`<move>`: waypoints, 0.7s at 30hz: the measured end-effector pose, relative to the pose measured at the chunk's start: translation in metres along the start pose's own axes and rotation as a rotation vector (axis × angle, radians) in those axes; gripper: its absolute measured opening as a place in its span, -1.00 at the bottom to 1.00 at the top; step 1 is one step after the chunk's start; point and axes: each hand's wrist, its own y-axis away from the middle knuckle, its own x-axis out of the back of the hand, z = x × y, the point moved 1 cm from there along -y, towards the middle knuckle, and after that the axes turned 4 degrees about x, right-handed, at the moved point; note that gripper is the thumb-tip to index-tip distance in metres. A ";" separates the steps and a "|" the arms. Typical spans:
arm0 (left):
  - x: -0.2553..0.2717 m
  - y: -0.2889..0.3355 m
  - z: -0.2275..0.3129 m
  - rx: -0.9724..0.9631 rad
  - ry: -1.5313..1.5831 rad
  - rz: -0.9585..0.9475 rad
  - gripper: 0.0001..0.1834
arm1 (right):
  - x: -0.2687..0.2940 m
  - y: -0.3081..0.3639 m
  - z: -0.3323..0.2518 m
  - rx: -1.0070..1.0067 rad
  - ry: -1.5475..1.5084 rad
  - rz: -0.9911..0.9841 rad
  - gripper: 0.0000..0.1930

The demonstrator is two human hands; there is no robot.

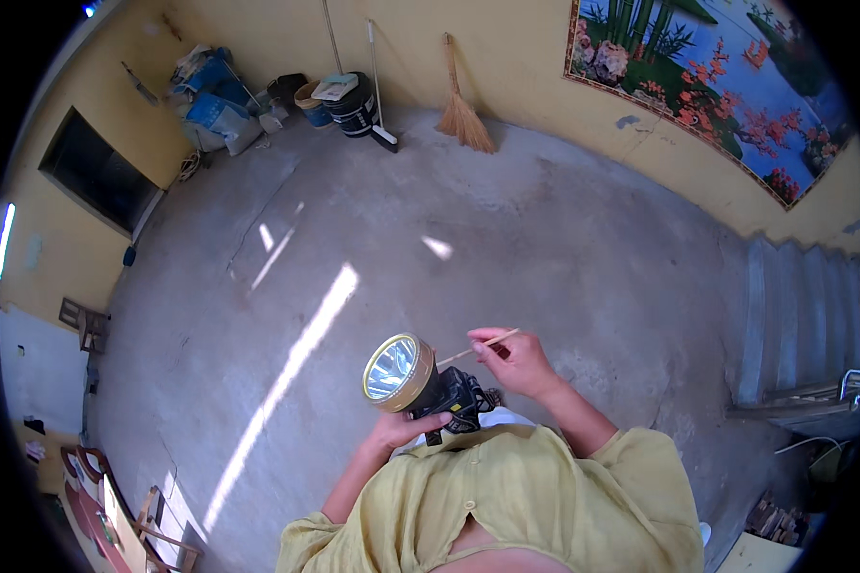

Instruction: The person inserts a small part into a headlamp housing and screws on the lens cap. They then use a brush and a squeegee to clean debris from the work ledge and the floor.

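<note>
We see one straw broom, which leans against the yellow wall. To the left of it we notice a dark bucket. On the right we find a colourful flower picture and, lower, grey stairs.

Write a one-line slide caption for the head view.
Left hand holding a large headlamp, right hand holding a thin stick beside it, above a light-streaked grey floor.

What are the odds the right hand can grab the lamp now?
Probably yes: the right hand is close by, and the left hand holding the lamp leaves its top uncovered. The right hand's stick may hamper a grasp, though.
</note>
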 end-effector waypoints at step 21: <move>0.170 -0.435 0.151 -0.086 0.204 0.292 -0.31 | 0.154 -0.383 0.212 -0.351 0.239 0.073 -0.72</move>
